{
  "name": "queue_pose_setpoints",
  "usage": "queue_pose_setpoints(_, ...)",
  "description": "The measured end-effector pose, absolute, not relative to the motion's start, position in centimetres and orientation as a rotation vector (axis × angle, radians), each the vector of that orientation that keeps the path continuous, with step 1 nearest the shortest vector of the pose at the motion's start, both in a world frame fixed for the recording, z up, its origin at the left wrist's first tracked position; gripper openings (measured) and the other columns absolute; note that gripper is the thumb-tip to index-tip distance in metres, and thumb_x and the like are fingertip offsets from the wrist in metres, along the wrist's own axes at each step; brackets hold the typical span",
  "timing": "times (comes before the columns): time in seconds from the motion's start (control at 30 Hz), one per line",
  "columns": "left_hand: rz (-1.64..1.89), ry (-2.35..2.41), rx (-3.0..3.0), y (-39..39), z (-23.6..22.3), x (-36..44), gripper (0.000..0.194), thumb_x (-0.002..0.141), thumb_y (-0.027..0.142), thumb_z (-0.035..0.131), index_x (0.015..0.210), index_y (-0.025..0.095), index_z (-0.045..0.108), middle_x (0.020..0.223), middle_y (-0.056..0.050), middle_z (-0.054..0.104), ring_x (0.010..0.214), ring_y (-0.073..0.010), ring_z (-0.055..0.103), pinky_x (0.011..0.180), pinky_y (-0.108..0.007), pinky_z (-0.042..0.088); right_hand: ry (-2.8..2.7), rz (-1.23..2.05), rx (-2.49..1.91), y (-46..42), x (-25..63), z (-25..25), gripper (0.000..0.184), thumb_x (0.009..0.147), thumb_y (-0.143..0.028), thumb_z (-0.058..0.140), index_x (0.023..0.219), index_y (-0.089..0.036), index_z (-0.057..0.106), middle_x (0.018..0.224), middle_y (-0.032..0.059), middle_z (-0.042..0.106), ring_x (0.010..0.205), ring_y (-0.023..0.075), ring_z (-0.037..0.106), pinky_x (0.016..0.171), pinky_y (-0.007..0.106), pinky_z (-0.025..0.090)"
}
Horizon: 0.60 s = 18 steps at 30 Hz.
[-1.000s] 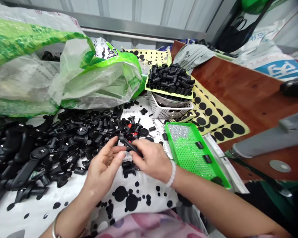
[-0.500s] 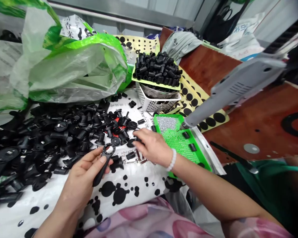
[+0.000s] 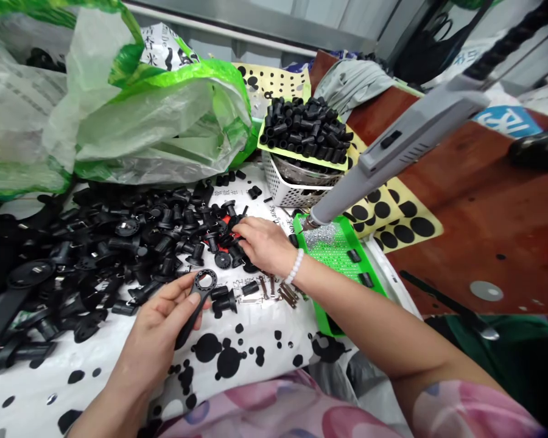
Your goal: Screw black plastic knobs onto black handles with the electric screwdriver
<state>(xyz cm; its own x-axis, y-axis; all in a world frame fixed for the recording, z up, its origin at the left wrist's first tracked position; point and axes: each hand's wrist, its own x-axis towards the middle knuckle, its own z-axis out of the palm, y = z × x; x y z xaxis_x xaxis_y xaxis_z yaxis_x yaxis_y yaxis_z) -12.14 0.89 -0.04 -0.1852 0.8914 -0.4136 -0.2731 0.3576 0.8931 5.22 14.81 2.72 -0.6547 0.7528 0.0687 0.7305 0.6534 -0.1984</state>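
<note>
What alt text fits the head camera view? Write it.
A person's left hand holds a black plastic ring-ended part, while the right hand, wearing a white beaded bracelet, touches a heap of black plastic parts. A grey handheld tool points at a green perforated tray.

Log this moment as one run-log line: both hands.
left hand: holds ring-ended black plastic lever | right hand: touches pile of black plastic parts

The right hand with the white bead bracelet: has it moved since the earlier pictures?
Yes. Judged against the white plastic basket, the right hand has moved closer to it, and its fingers now reach the edge of the heap of black plastic parts.
</note>
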Motion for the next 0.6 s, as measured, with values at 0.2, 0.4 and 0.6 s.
queue_pose_setpoints(0.2,1.168,1.37,0.61,0.9,-0.1,-12.2,0.052,0.073,0.037,0.074,0.118,0.016,0.058,0.077,-0.005,0.073,0.063,-0.0141,0.062,0.051,-0.02,0.043,-2.759,0.18,-1.208,16.1,4.0,2.3,0.016,0.079,-0.005,0.049,0.074,-0.014,0.061,0.08,0.0093,0.061,0.085,0.0215,0.049,0.081,0.037,0.029)
queue_pose_setpoints(0.4,1.224,1.376,0.617,1.2,0.1,-12.0,0.053,0.071,0.037,0.074,0.115,0.013,0.058,0.078,-0.007,0.074,0.062,-0.016,0.063,0.048,-0.023,0.039,-2.568,0.365,-1.182,15.6,5.9,2.2,0.008,0.078,-0.011,0.052,0.075,-0.016,0.058,0.088,0.0088,0.063,0.093,0.0238,0.052,0.091,0.042,0.029)
queue_pose_setpoints(0.6,1.221,1.375,0.632,1.5,0.4,-11.3,0.054,0.073,0.038,0.072,0.118,0.014,0.055,0.072,-0.005,0.073,0.059,-0.0149,0.06,0.051,-0.024,0.04,-2.199,0.772,-1.086,13.2,7.4,3.2,0.006,0.076,-0.021,0.055,0.077,-0.018,0.05,0.114,0.0104,0.062,0.106,0.0194,0.059,0.09,0.036,0.045)
